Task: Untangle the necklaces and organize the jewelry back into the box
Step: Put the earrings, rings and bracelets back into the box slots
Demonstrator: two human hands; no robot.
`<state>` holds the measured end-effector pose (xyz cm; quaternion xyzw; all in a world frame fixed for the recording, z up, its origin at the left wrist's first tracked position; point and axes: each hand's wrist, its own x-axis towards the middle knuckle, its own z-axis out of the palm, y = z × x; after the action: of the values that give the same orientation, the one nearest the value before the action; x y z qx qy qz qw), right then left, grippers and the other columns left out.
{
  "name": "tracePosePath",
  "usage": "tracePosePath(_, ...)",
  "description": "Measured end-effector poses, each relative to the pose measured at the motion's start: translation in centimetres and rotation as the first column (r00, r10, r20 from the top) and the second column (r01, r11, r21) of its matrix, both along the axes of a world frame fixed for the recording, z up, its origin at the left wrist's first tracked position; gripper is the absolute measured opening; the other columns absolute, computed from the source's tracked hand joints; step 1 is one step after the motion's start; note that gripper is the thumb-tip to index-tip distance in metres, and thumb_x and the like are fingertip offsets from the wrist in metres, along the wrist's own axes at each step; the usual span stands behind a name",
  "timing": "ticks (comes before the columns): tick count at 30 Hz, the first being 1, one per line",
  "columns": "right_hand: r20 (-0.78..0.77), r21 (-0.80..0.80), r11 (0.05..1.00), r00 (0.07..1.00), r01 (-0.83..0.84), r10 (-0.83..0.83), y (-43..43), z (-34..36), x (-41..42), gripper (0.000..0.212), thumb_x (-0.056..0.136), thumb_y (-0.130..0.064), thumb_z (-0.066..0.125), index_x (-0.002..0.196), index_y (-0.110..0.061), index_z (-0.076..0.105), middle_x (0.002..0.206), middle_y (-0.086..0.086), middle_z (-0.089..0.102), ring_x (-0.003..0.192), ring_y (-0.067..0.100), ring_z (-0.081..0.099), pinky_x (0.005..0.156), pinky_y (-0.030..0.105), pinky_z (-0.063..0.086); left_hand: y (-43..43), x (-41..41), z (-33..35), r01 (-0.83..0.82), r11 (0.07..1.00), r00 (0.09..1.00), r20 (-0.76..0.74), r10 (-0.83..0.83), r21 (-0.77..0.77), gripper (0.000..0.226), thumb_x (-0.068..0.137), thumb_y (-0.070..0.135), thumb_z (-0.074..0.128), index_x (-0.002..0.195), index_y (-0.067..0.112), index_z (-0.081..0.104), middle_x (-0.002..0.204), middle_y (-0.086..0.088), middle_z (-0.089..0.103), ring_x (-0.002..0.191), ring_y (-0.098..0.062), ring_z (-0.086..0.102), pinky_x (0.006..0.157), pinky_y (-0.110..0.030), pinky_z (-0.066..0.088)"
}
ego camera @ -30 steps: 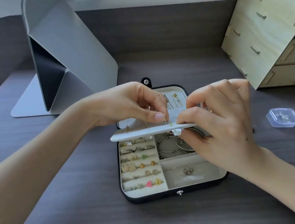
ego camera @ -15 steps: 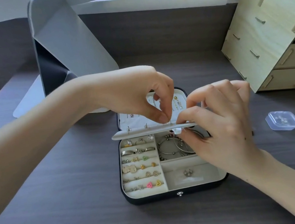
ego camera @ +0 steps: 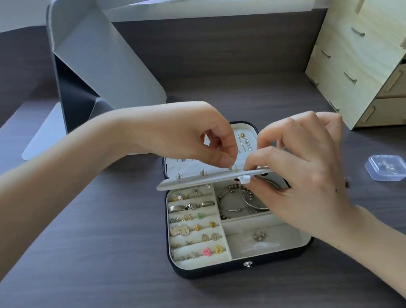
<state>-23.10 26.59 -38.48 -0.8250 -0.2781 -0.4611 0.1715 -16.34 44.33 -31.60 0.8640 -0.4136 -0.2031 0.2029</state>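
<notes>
Black, cream-lined jewelry box (ego camera: 216, 268) open mid-frame; right hand (ego camera: 309, 181) pinches its earring panel (ego camera: 196, 181), left hand (ego camera: 187, 132) pinches a stud (ego camera: 230, 168) there

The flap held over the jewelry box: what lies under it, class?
Below the flap, the box shows bangles and a row of small jewelry. The right hand covers the bangles' right side, and whatever lies beneath the flap's far edge is hidden.
</notes>
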Motion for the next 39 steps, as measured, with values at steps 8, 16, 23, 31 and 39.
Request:
tracePosePath(8, 0.03, -0.017, 1.0, 0.999, 0.014, -0.014, 0.1, 0.0, 0.0, 0.016, 0.077, -0.018, 0.071, 0.062, -0.015, 0.068, 0.079, 0.0, 0.063, 0.08, 0.018, 0.048, 0.079, 0.034, 0.022, -0.4, -0.4, 0.2, 0.014, 0.996, 0.998, 0.056, -0.019, 0.093, 0.01, 0.087, 0.029, 0.061, 0.08, 0.036, 0.059, 0.081, 0.018, 0.06, 0.078, 0.001, 0.053, 0.069, -0.006, 0.038)
tracePosePath(16, -0.012, -0.017, 0.999, 0.999, 0.031, -0.031, 0.0, 0.8, 0.9, 0.024, 0.076, -0.037, 0.076, 0.071, -0.015, 0.069, 0.087, 0.001, 0.064, 0.085, 0.021, 0.052, 0.081, 0.034, 0.023, 2.1, -2.7, 0.9, -0.172, 0.952, 0.978, 0.07, 0.195, -0.252, 0.039, 0.09, 0.058, 0.044, 0.1, 0.027, 0.064, 0.089, 0.012, 0.063, 0.085, -0.006, 0.058, 0.073, -0.017, 0.046)
tracePosePath(23, -0.114, -0.027, 0.997, 0.991, 0.066, -0.069, -0.6, 2.4, 1.8, 0.037, 0.077, -0.045, 0.069, 0.098, -0.015, 0.068, 0.107, 0.003, 0.062, 0.103, 0.022, 0.055, 0.091, 0.038, 0.027, 1.7, -3.6, -0.6, -0.26, 0.902, 0.891, 0.274, 0.361, -0.344, 0.022, 0.083, 0.014, 0.068, 0.102, 0.022, 0.061, 0.086, 0.013, 0.063, 0.075, -0.005, 0.057, 0.064, -0.016, 0.046)
tracePosePath(31, -0.496, -0.141, 0.968, 0.832, 0.208, -0.251, -9.1, 1.1, 0.3, 0.01, 0.083, -0.025, 0.064, 0.084, -0.024, 0.075, 0.084, -0.008, 0.067, 0.083, 0.022, 0.059, 0.076, 0.04, 0.035, 1.1, -1.8, -1.6, -0.285, 0.852, 0.784, 0.405, 0.471, -0.438, 0.027, 0.083, 0.013, 0.068, 0.109, 0.016, 0.06, 0.1, 0.002, 0.067, 0.084, -0.022, 0.06, 0.07, -0.035, 0.05)
tracePosePath(39, -0.502, -0.288, 0.91, 0.762, 0.298, -0.409, -9.3, -2.6, 2.3, 0.017, 0.08, -0.019, 0.073, 0.096, -0.017, 0.075, 0.083, 0.003, 0.068, 0.08, 0.032, 0.057, 0.073, 0.038, 0.032, 0.9, -1.7, -2.2, -0.264, 0.809, 0.731, 0.438, 0.523, -0.525, 0.034, 0.08, 0.009, 0.071, 0.111, 0.019, 0.061, 0.09, 0.008, 0.061, 0.082, -0.016, 0.056, 0.069, -0.026, 0.045)
